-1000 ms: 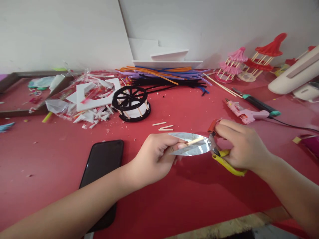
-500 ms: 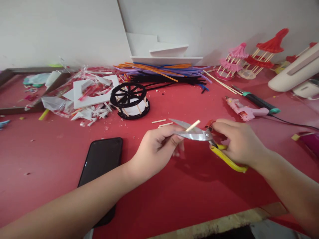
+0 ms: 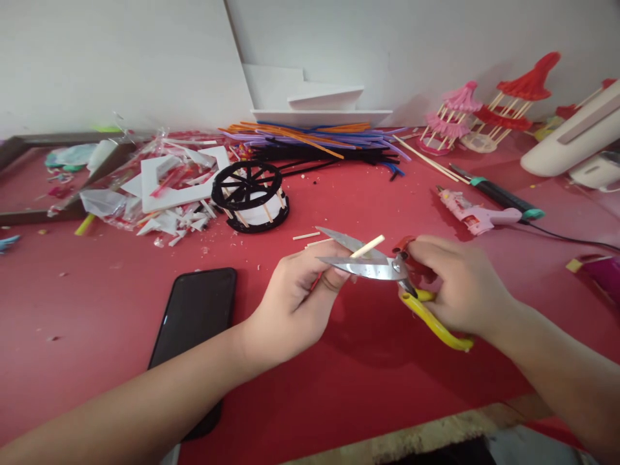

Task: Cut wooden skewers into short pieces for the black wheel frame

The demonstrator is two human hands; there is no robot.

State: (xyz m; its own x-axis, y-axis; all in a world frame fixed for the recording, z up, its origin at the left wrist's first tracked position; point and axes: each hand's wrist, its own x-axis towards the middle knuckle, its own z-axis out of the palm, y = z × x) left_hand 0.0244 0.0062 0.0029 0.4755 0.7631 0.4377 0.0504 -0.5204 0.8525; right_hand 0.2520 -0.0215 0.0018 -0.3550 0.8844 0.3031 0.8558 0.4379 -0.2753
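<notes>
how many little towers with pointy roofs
2: the pink tower, back right, and the red tower beside it; another may be partly hidden behind the white device.

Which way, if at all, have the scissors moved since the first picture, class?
Yes, slightly: the scissors, in the right hand, have shifted left, farther from the pink glue gun.

The bottom of the black phone (image 3: 194, 316) hides under the left arm (image 3: 159, 381), and maybe some short sticks (image 3: 306, 236) hide too.
</notes>
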